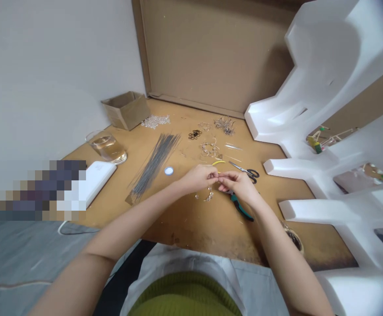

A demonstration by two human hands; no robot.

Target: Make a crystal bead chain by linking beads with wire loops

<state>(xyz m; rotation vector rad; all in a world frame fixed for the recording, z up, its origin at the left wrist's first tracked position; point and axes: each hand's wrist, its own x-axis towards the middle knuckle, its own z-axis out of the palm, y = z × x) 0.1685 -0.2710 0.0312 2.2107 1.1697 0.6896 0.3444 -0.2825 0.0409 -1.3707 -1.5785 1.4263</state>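
Observation:
My left hand (207, 176) and my right hand (235, 183) meet fingertip to fingertip over the table, both closed in a pinch. What lies between the fingertips is too small to make out. Just below them shows a short curved row of clear beads (210, 193); whether it hangs from my fingers or lies on the table I cannot tell. One loose bead (197, 196) sits to its left. Beside my right hand are pliers with teal and black handles (241, 208) and black-handled scissors (248, 172). A yellow curved piece (218, 163) shows just behind my fingers.
Left of my hands lies a bundle of thin grey wires (156, 162) near a small round white-and-blue disc (168, 170). Farther back are clear beads (156, 121), black loops (195, 134) and a wire pile (224, 126). A glass (107, 148), cardboard box (125, 110) and white foam (296, 169) flank the table.

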